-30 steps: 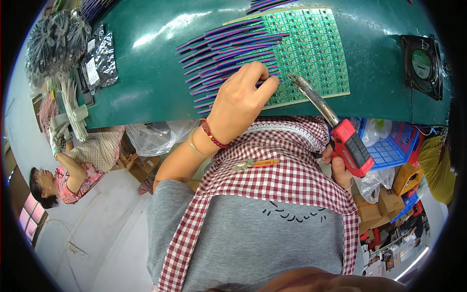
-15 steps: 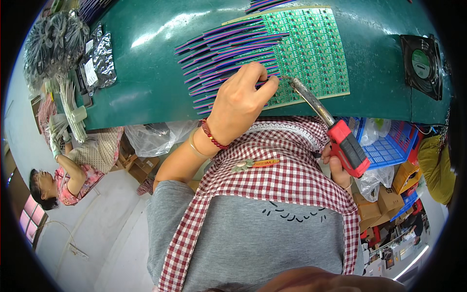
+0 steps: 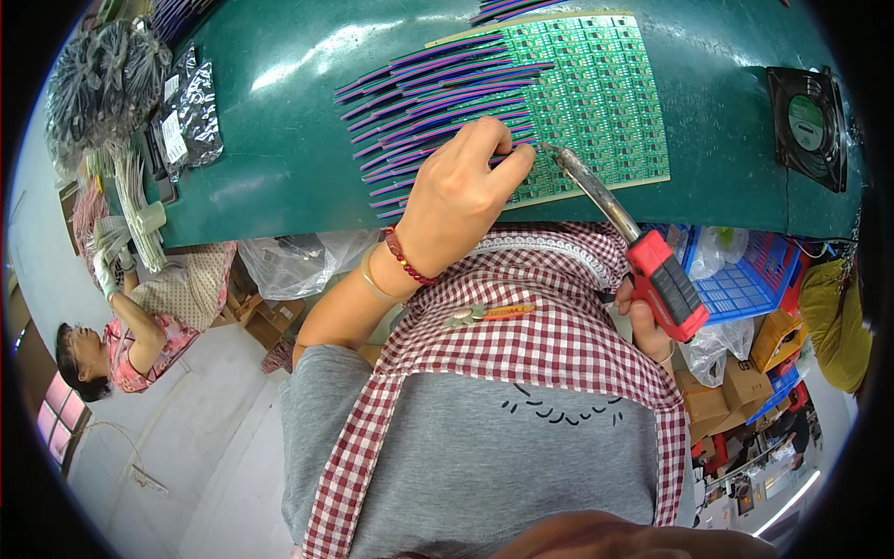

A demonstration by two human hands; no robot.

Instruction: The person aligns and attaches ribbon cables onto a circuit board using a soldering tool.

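Observation:
A panel of small green circuit boards [image 3: 605, 102] lies on the green table. Multicoloured flat ribbon wires [image 3: 424, 88], in black, pink and blue, run in rows from its left part. My left hand [image 3: 461, 191] is closed over the panel's near left part, thumb and forefinger pinching the end of a ribbon wire; the fingers hide much of it. In my right hand [image 3: 643, 321], low at the table's near edge, is a soldering iron [image 3: 663, 284] with a red and black handle. Its metal tip points up and left, close to my left thumb and forefinger, over the boards.
A black fan [image 3: 806, 126] stands at the table's right. More ribbon wires [image 3: 512, 9] lie at the far edge. Bagged cables [image 3: 102, 88] and a silvery bag [image 3: 191, 121] sit at the left, near a gloved co-worker [image 3: 140, 326]. Below right is a blue crate [image 3: 745, 284].

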